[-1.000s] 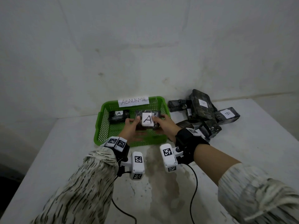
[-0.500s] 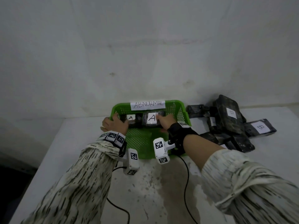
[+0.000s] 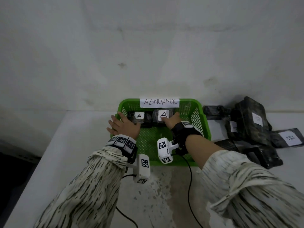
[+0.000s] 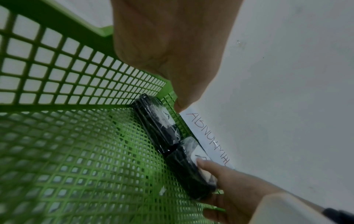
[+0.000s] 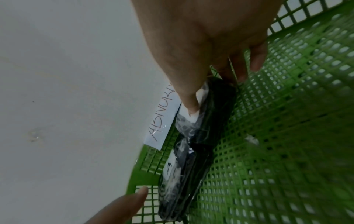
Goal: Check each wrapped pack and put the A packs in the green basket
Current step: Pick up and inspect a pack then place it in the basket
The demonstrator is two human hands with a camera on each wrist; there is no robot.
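The green basket [image 3: 195, 119] carries an "ABNORMAL" paper sign [image 3: 159, 102] on its far wall. Two black wrapped packs with white A labels lie side by side along that wall: the left A pack [image 3: 139, 116] [image 4: 159, 125] and the right A pack [image 3: 162, 116] [image 5: 214, 106]. My right hand [image 3: 170, 120] grips the right A pack at its right end, thumb on the label and fingers round the end. My left hand [image 3: 122, 126] lies flat with straight, spread fingers over the basket's left rim, beside the left A pack, and holds nothing.
A heap of several black wrapped packs [image 3: 250, 122] lies on the white table right of the basket, one showing a B label [image 3: 289, 138]. The wall stands just behind the basket. Wrist camera cables trail over the table [image 3: 164, 195] near me.
The A pack that both hands held over the basket now lies at the far wall beside the other A pack. My left hand has let go and moved to the left rim.
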